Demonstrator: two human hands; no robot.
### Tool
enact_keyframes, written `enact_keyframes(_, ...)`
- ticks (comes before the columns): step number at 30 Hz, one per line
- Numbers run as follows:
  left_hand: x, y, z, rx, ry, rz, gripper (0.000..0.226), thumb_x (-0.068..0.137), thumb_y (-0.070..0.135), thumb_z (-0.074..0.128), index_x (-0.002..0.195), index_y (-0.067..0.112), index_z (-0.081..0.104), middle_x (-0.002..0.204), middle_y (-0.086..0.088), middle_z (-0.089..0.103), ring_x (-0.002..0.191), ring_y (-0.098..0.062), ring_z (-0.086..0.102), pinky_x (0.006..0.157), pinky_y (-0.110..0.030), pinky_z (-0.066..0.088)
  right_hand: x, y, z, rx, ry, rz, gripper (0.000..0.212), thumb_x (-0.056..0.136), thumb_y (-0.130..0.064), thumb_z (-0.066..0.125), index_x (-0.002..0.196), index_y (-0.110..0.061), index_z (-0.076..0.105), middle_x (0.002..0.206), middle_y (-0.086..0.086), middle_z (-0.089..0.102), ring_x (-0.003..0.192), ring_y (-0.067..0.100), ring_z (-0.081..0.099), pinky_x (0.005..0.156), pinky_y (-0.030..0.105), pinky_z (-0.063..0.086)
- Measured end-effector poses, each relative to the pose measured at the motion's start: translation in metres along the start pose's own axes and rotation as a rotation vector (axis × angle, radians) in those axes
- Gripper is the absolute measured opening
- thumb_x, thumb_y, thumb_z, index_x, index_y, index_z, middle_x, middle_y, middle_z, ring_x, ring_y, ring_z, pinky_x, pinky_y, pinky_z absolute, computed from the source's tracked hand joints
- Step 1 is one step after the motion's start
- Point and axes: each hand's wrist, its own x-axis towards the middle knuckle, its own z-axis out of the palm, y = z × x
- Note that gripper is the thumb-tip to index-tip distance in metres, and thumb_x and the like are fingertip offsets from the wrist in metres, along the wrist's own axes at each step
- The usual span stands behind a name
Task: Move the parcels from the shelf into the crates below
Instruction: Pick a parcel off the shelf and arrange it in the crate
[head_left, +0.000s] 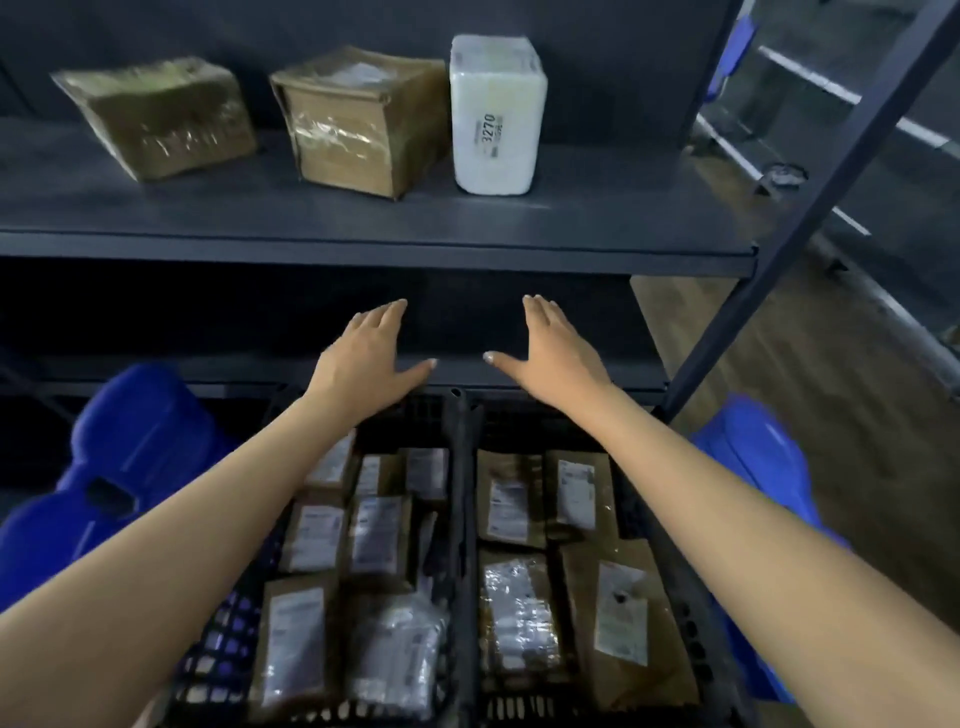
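Note:
Three parcels stand on the dark shelf (363, 249): a brown taped box (161, 117) at the left, a second brown box (363, 122) in the middle, and a white wrapped parcel (496, 114) marked 3270 at the right. Below, two black crates, the left crate (218, 649) and the right crate (691, 639), hold several brown labelled parcels. My left hand (369, 353) and my right hand (556, 348) are stretched forward over the crates' far edge, below the shelf, fingers straight, holding nothing.
Blue plastic bins sit on the floor at the left (130, 441) and at the right (758, 447) of the crates. A slanted shelf post (810, 218) runs along the right side. Wooden floor and another rack lie beyond it.

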Motion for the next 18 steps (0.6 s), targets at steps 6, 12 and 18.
enact_keyframes(6, 0.042, -0.056, -0.067, -0.009, 0.078, 0.099, 0.089, 0.085, 0.059, 0.056, 0.151, 0.011, 0.02, 0.154, -0.009, 0.031, 0.141, -0.027, 0.028, 0.105, -0.042, 0.038, 0.051, -0.066, -0.023, 0.078, 0.14, 0.115, 0.095, 0.088, -0.06, 0.054, 0.154, -0.008, 0.009, 0.161, 0.007, 0.012, 0.148, 0.02, 0.013, 0.114, 0.036, 0.026)
enact_keyframes(12, 0.093, -0.063, -0.097, -0.098, 0.112, 0.166, 0.087, 0.086, 0.057, 0.056, 0.15, 0.011, 0.02, 0.154, -0.008, 0.031, 0.139, -0.027, 0.032, 0.104, -0.042, 0.037, 0.09, -0.077, -0.044, 0.128, 0.229, 0.212, 0.095, 0.086, -0.058, 0.059, 0.152, -0.005, 0.015, 0.159, 0.01, 0.02, 0.144, 0.026, 0.026, 0.109, 0.04, 0.033)
enact_keyframes(18, 0.159, -0.039, -0.091, -0.188, 0.158, 0.17, 0.087, 0.084, 0.053, 0.059, 0.149, 0.007, 0.022, 0.148, -0.015, 0.04, 0.133, -0.031, 0.04, 0.101, -0.037, 0.037, 0.139, -0.052, -0.07, 0.216, 0.334, 0.212, 0.077, 0.085, -0.05, 0.066, 0.142, -0.007, 0.035, 0.15, 0.011, 0.036, 0.132, 0.027, 0.041, 0.083, 0.029, 0.033)
